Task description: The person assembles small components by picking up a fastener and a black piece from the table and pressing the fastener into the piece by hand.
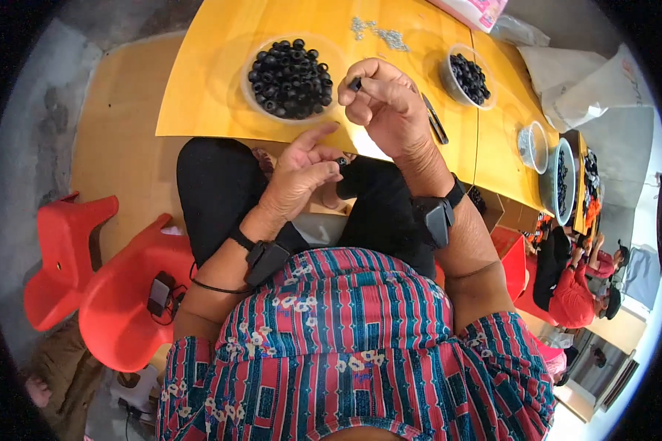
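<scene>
A yellow table (pixel 198 99) fills the upper part of the view, with two red chairs (pixel 129 316) on the floor to its left. The bowl (pixel 247 82), heaped with black parts (pixel 290 77), stands close to the table's near edge, toward the near-left corner, presumably so that either hand can dip into it without a stretch. Silver bits (pixel 390 38) lie farther in from that edge, perhaps loose so they can be picked singly. A black tool (pixel 435 121) rests beside the right wrist, seemingly in easy reach.

The right hand (pixel 390 103) is raised over the near edge, elbow bent, pinching a small piece (pixel 355 84) between thumb and index finger, probably to have it in plain sight. The left hand (pixel 305 165) is lower, over the lap short of that edge, palm turned inward; its thumb presses a dark bit (pixel 341 161) against a finger while the index stretches out free.
</scene>
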The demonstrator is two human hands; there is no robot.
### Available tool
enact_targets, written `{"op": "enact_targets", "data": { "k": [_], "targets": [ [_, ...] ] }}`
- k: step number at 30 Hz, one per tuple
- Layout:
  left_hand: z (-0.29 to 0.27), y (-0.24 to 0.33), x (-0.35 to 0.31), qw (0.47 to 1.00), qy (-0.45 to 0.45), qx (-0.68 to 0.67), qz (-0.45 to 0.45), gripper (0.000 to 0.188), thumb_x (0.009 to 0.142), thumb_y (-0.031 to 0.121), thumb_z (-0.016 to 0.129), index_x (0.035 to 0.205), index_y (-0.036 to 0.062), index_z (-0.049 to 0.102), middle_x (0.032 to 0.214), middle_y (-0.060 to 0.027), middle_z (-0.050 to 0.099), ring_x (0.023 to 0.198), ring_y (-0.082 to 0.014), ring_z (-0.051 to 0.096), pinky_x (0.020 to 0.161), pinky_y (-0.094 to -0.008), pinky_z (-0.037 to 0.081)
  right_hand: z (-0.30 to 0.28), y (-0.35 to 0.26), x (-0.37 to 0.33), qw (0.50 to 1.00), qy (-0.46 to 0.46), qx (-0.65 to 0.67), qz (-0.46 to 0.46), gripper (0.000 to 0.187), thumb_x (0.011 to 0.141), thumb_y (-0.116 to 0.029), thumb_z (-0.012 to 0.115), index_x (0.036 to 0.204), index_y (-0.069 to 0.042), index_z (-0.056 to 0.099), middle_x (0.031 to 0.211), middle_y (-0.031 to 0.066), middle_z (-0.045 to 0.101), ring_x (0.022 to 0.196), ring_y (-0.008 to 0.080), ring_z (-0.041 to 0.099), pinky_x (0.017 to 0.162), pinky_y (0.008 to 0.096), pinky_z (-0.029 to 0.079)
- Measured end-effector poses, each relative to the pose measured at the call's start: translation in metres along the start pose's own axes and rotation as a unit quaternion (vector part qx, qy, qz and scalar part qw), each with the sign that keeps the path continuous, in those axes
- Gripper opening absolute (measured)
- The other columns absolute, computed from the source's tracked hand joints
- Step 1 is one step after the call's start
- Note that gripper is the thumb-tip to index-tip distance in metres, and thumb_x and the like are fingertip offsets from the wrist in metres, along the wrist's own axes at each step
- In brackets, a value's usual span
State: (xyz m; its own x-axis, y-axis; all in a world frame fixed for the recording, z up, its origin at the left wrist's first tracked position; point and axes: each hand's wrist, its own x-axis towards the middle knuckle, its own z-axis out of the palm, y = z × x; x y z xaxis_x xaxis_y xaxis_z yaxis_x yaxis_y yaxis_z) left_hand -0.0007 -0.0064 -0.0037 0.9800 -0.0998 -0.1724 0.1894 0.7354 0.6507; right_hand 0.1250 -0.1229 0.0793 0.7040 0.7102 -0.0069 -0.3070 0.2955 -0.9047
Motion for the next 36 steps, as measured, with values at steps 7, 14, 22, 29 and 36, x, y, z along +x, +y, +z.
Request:
{"op": "enact_targets", "data": {
  "k": [7,14,22,29,36],
  "targets": [
    [-0.018,0.013,0.002,0.999,-0.030,0.011,0.016,0.055,0.080,-0.002,0.059,0.130,0.0025,0.037,0.095,-0.0070,0.060,0.085,-0.0108,0.058,0.074,-0.0235,0.050,0.001,0.026,-0.015,0.987,0.030,0.159,-0.015,0.021,0.080,-0.017,0.051,0.095,-0.002,0.055,0.087,0.0143,0.060,0.060,0.0154,0.047,0.060,0.0279,0.041],
    [-0.020,0.022,0.000,0.999,-0.023,0.016,0.028,0.055,0.080,0.000,0.060,0.130,0.0016,0.036,0.093,-0.0058,0.058,0.080,-0.0103,0.057,0.072,-0.0240,0.051,-0.009,0.045,-0.026,0.962,0.060,0.264,-0.040,0.015,0.078,-0.007,0.053,0.091,0.001,0.056,0.082,0.0149,0.061,0.061,0.0158,0.054,0.062,0.0297,0.048],
    [-0.007,0.037,0.001,0.995,-0.070,-0.002,0.073,0.054,0.082,0.003,0.061,0.130,0.0026,0.036,0.095,-0.0066,0.059,0.081,-0.0106,0.058,0.075,-0.0243,0.050,-0.002,0.040,-0.043,0.973,0.046,0.223,-0.036,0.014,0.080,-0.005,0.056,0.092,0.002,0.058,0.081,0.0107,0.059,0.061,0.0122,0.049,0.063,0.0294,0.045],
    [-0.005,0.042,0.016,0.990,-0.105,-0.011,0.096,0.053,0.082,0.003,0.061,0.129,0.0032,0.039,0.096,-0.0069,0.060,0.080,-0.0112,0.059,0.076,-0.0261,0.050,0.003,0.040,-0.038,0.983,0.027,0.178,-0.027,0.014,0.082,-0.008,0.057,0.092,0.002,0.058,0.082,0.0089,0.060,0.063,0.0114,0.050,0.064,0.0263,0.045],
    [-0.002,0.046,0.023,0.986,-0.112,-0.018,0.119,0.050,0.082,0.001,0.061,0.128,0.0046,0.040,0.095,-0.0062,0.059,0.080,-0.0112,0.059,0.075,-0.0254,0.050,-0.006,0.034,-0.036,0.984,0.011,0.154,-0.087,0.011,0.083,-0.006,0.055,0.090,0.002,0.058,0.090,0.0141,0.063,0.067,0.0131,0.056,0.065,0.0268,0.050]
  ]
}}
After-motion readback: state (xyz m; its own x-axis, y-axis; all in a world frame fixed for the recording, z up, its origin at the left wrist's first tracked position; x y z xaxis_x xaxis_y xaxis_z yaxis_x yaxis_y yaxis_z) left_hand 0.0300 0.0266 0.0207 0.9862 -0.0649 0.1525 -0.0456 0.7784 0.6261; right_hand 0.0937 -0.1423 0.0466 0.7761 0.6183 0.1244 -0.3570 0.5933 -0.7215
